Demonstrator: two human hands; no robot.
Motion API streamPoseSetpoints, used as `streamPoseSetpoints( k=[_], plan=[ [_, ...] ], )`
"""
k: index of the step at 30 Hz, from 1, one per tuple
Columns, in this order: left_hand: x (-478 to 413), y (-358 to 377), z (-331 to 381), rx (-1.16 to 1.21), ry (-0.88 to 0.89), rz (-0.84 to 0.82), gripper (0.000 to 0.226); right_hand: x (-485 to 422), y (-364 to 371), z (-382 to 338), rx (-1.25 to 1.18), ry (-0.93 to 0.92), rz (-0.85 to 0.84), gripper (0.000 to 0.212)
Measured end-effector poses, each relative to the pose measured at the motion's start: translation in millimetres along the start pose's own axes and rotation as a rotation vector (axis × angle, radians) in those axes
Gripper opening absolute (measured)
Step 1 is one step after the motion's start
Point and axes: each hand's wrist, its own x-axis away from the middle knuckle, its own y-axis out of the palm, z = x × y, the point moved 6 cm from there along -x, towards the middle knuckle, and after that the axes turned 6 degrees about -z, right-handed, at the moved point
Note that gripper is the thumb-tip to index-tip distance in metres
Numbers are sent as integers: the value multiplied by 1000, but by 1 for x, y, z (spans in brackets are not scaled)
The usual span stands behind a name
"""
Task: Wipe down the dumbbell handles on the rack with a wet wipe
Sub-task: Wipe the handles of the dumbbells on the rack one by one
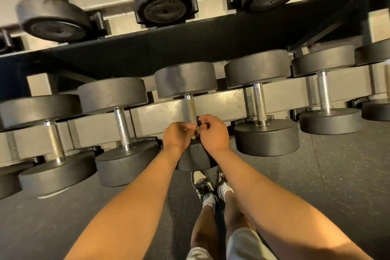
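Note:
Black dumbbells with knurled steel handles lie in a row on the lower rack shelf. My left hand [176, 137] and my right hand [213, 133] meet in front of the lower end of the middle dumbbell's handle [190, 107], just above its near weight head [194, 158]. The fingers of both hands are curled and pinch a small pale piece [196, 132] between them. It looks like the wet wipe but is blurred and mostly hidden by the fingers. Neither hand grips the handle itself.
Neighbouring handles stand left [122, 126] and right [260, 103] of the middle one. The upper shelf [190, 44] overhangs the lower row and carries more dumbbells [163, 0]. My shoes [207, 188] stand on dark rubber flooring [337, 175] right below the rack.

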Motion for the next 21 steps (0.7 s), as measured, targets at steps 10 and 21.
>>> streamPoseSetpoints(
  k=[10, 21],
  plan=[
    [35, -4, 10, 166, 87, 41, 16, 20, -5, -6, -80, -74, -119, 24],
    [26, -10, 14, 224, 78, 128, 42, -13, 0, -27, -198, -103, -8, 28]
  ],
)
